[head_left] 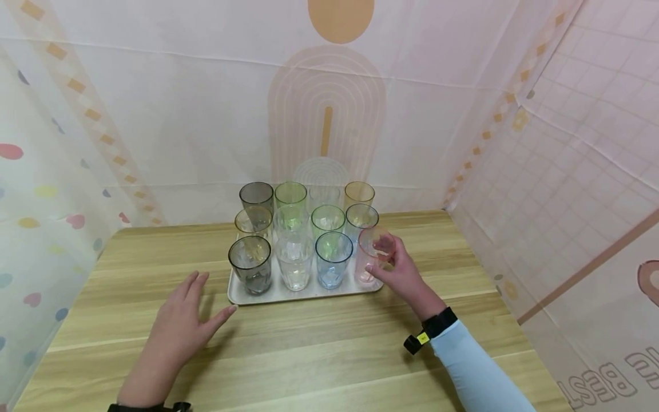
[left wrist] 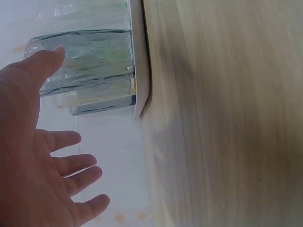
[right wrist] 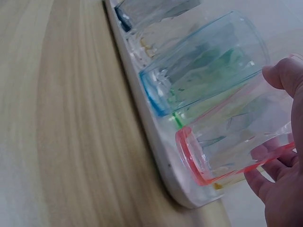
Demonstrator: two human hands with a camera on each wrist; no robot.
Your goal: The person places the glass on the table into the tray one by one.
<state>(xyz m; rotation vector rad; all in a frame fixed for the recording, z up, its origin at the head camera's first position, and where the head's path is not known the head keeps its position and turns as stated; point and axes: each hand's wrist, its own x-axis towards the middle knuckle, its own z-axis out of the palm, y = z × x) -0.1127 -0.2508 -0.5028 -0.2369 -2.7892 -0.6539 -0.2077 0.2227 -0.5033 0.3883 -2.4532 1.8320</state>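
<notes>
Right hand around the pink cup at the tray's front right corner.

The right hand (head_left: 403,273) curled its thumb and fingers (right wrist: 279,75) round the pink cup (head_left: 374,254), which stood upright, or nearly so, its long axis vertical, base on or just above the tray (head_left: 288,296). The cup lay left of the palm, beside the blue cup (head_left: 333,266); this hand was far nearer it than the other. The left hand (head_left: 181,326) held nothing, fingers (left wrist: 71,165) straight and spread, hovering over or resting on the tabletop (head_left: 319,355) by the tray's front left corner, near the grey cup (head_left: 250,264). The cups were clear tinted tumblers with faceted walls, probably plastic; the tray smooth, pale and rounded; the tabletop light wood grain.
</notes>
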